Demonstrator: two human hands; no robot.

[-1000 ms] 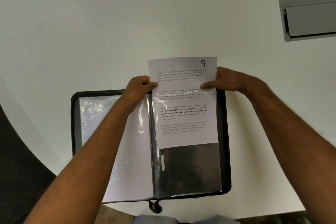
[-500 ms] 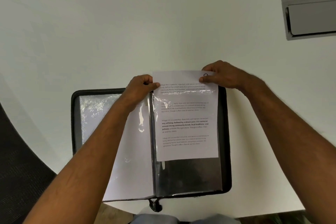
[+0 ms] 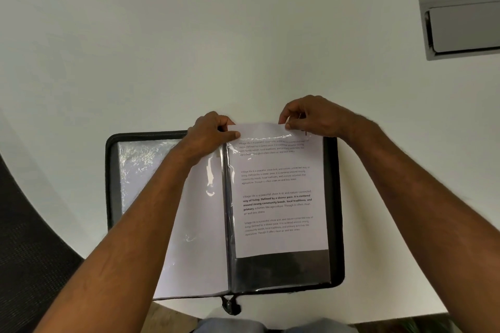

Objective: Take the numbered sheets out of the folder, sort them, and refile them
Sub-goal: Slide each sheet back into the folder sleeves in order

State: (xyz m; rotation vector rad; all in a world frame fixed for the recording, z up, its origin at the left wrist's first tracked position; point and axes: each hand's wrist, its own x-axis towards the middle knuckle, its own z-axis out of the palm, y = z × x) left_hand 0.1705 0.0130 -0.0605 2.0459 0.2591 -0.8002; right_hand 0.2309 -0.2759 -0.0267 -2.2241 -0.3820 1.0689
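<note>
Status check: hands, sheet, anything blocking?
Left hand holds sleeve mouth and sheet's top left corner. Right hand pinches sheet at top edge. Sheet mostly inside right-hand sleeve of folder, not fully seated. No obstruction seen.

Single head-worn wide-angle view, looking forward and steeply down, close over white table point(image 3: 189, 48). Open folder point(image 3: 334, 197) centred low; forearms enter from bottom edge. No second view.

An open folder point(image 3: 334, 197) lies on the counter point(image 3: 189, 48) near its front edge. A sheet point(image 3: 278, 197) sits mostly inside the folder's right-hand sleeve, its top edge sticking out behind. Another sleeve point(image 3: 200, 238) lies left of the spine.
</note>
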